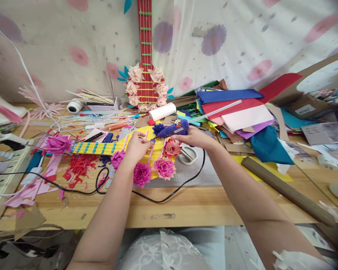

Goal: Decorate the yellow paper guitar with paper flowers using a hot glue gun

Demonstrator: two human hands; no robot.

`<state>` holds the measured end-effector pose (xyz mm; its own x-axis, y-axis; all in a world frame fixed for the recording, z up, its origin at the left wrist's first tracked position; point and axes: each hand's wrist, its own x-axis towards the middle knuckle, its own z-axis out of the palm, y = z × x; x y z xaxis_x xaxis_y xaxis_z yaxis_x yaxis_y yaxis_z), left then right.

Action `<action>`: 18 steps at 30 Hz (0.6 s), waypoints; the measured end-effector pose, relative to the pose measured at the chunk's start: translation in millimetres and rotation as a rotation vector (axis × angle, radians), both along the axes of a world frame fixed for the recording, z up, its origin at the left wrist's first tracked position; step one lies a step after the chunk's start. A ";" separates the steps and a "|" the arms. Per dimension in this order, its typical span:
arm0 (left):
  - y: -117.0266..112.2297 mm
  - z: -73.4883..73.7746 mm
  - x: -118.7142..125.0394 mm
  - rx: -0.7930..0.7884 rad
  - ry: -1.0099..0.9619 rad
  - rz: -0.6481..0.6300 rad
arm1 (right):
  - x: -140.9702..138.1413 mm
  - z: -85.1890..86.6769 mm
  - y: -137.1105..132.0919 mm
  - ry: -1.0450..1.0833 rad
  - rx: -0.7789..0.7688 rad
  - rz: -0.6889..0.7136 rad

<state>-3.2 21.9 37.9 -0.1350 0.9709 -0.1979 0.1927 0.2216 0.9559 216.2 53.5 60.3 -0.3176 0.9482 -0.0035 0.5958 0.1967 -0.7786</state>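
Note:
A blue hot glue gun (173,130) is gripped in my right hand (195,138), with a clear glue stick (216,111) jutting from its back. Its nozzle points left, toward my left hand (137,147). The left fingers are pinched together over a yellow paper guitar (133,134); a small dark blue bit shows at their tips, too small to name. Pink and magenta paper flowers (142,174) line the guitar's lower edge, and a coral flower (173,147) is near the gun. Just behind the nozzle lies a dark blue paper flower (158,129).
A red guitar (145,80) with pale flowers leans against the curtain. Coloured paper sheets (233,107) pile up at the right, beside a brown roll (287,190). The black cord (171,198) loops along the table front to a power strip (9,183). Scissors (188,154) lie by the guitar.

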 end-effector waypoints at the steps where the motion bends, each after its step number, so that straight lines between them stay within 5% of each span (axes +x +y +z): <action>1: 0.0 0.3 -0.1 0.000 0.001 0.003 | 0.7 -0.7 0.4 0.008 0.005 0.003; 18: 1.0 0.0 -2.0 0.011 -0.033 0.022 | 10.5 7.8 -8.3 0.057 -0.032 0.086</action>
